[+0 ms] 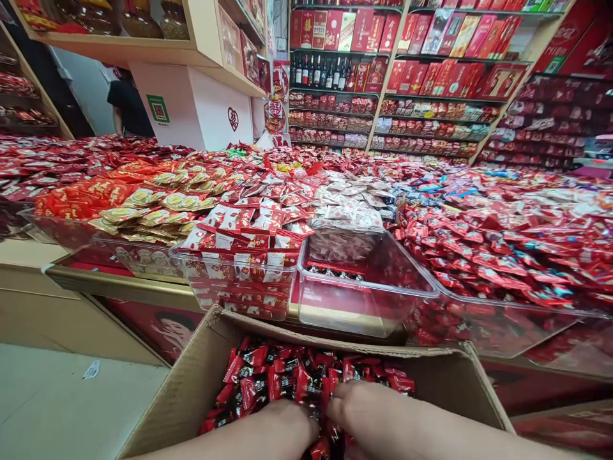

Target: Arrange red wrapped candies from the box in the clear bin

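A cardboard box [184,374] stands in front of me, holding a heap of red-and-black wrapped candies [287,374]. My left hand [291,416] reaches down among the candies, its fingers mostly hidden by the hand itself and the wrappers. Close to its right, my right hand [357,404] is pushed into the same heap with fingers curled around candies; its fingertips are hidden. Just beyond the box's far flap sits a clear plastic bin [349,313], with white packets at its back and a few dark-and-red wrapped pieces low inside.
Left of that bin, another clear bin [239,287] overflows with red-and-white packets [253,227]. Gold packets [163,207] lie farther left, and red candies [493,249] are heaped at right. Shelves [383,57] with boxes and bottles line the back. A person [129,105] stands behind the counter.
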`<state>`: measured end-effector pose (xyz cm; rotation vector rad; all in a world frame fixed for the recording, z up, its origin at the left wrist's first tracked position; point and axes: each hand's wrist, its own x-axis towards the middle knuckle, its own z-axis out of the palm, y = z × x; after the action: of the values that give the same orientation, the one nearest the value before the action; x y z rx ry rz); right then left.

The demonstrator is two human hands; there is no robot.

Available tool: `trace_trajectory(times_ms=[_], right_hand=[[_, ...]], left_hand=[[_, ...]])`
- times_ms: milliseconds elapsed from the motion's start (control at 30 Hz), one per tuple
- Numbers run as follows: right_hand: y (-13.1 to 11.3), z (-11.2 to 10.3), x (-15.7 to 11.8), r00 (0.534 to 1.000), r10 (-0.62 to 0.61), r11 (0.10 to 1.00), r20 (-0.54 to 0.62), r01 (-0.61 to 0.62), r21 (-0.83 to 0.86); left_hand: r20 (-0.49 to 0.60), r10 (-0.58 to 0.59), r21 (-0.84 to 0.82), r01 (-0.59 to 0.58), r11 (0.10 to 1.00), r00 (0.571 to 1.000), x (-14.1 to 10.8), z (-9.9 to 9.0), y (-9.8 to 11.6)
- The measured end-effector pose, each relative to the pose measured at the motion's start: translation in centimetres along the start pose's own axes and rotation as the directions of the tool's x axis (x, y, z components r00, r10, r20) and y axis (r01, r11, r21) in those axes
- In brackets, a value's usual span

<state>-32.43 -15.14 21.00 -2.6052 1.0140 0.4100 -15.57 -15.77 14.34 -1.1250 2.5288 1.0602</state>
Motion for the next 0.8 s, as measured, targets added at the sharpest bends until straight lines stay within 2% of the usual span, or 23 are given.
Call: trace_trajectory(times_ms=[100, 200, 333, 433, 500, 567, 633, 700, 800], right_hand=[[1.5, 4.8, 2.0, 0.985, 0.127, 0.992, -0.116, -0.124, 0.032], [2.6, 6.4, 2.6, 0.982, 0.108, 0.981, -0.158, -0.079, 0.178], [3.6, 5.5, 2.6, 0.990, 0.091, 0.936, -0.107, -0.049, 0.348], [4.0, 4.2, 2.5, 0.990, 0.085, 0.873, -0.111, -0.020, 0.488], [4.1, 3.3, 2.3, 0.982, 0.104, 0.796, -0.156, 0.011, 0.606], [3.8, 2.5, 1.9, 0.969, 0.152, 0.680, -0.194, 0.040, 0.732], [3.5, 2.0, 1.5, 0.964, 0.186, 0.560, -0.188, 0.053, 0.827], [3.2, 1.7, 1.2, 0.962, 0.204, 0.476, -0.182, 0.065, 0.877], [3.0, 1.6, 0.9, 0.953, 0.228, 0.375, -0.199, 0.103, 0.921]], left_hand=[[0.016, -0.080, 0.108, 0.078, 0.991, 0.997, 0.2, 0.3, 0.2], [0.014, -0.131, 0.132, 0.129, 0.983, 0.991, 0.0, -0.3, 0.1], [-0.039, -0.166, 0.076, 0.169, 0.983, 0.985, -0.4, -2.3, 0.2], [-0.061, -0.121, -0.032, 0.120, 0.992, 0.991, -0.7, -3.9, 0.4], [-0.061, -0.088, -0.123, 0.080, 0.989, 0.994, -0.8, -4.6, 0.6], [-0.060, -0.062, -0.213, 0.048, 0.976, 0.996, -0.9, -4.9, 0.8], [-0.037, -0.034, -0.306, 0.021, 0.952, 0.999, -0.9, -5.0, 0.9], [0.008, 0.003, -0.392, 0.001, 0.920, 1.000, -0.9, -5.1, 1.1], [0.072, 0.070, -0.590, -0.014, 0.807, 0.995, -1.1, -5.6, 1.4]])
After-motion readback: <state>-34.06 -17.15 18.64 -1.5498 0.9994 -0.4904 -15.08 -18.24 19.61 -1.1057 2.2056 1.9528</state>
